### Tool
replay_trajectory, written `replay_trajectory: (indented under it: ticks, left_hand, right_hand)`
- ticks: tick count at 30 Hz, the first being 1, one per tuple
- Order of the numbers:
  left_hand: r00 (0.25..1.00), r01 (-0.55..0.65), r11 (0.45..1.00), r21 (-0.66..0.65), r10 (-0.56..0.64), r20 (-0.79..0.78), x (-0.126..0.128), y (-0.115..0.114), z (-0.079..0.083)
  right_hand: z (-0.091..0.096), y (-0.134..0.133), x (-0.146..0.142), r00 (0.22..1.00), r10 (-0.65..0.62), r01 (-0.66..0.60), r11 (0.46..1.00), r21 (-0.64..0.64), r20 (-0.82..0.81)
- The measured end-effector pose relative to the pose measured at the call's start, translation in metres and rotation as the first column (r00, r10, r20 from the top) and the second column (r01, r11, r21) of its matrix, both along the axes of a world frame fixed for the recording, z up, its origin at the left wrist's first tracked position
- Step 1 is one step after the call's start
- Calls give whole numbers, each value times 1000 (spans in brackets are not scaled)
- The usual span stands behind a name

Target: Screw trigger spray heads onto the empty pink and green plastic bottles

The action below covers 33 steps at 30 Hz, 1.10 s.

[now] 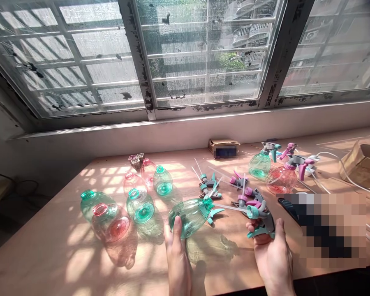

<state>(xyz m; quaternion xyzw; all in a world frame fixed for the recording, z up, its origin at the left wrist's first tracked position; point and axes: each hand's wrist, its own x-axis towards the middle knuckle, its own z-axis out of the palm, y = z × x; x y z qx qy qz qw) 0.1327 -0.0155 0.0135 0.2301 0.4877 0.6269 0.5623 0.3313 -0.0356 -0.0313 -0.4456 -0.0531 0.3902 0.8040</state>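
Note:
My left hand (176, 250) is closed around the base of a clear green spray bottle (188, 218), which lies tilted on its side with its open neck toward the right. In my right hand (273, 255) is a grey and teal trigger sprayer head (263, 218). Its clear dip tube (230, 206) points left, with the tip at the bottle's mouth; whether it has entered the neck I cannot tell. Behind these lie loose teal sprayer heads (208, 185) and pink sprayer heads (248, 197).
Open green bottles (140, 209) and red bottles (111, 222) stand at the left. Toward the back right are a green bottle (259, 164) and a red bottle (282, 179) with sprayer heads. Beyond them are a small cardboard box (224, 149), white cables (342, 158) and an open carton (362, 166).

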Motion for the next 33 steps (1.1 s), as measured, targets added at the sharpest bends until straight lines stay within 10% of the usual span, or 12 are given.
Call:
replay_trajectory:
  ticks: [8,17,26,33]
  left_hand:
    - [961,57,996,62,-38,-275,-6,-4,0]
    - [956,30,999,15,-24,-293,-3,-4,-3]
    - [862,357,932,54,-307,-403,-21,-10,-9]
    - [928,160,986,41,-137,-346,-35,-6,-7]
  right_hand:
    - [8,-7,-12,969,210,-209,978,-20,127]
    - [5,-14,-19,754,536,-557,828,-64,380]
    - [-8,-15,-15,811,441,-414,897,-157,384]
    - [-1,-14,-19,615,636,-624,754,-206,466]
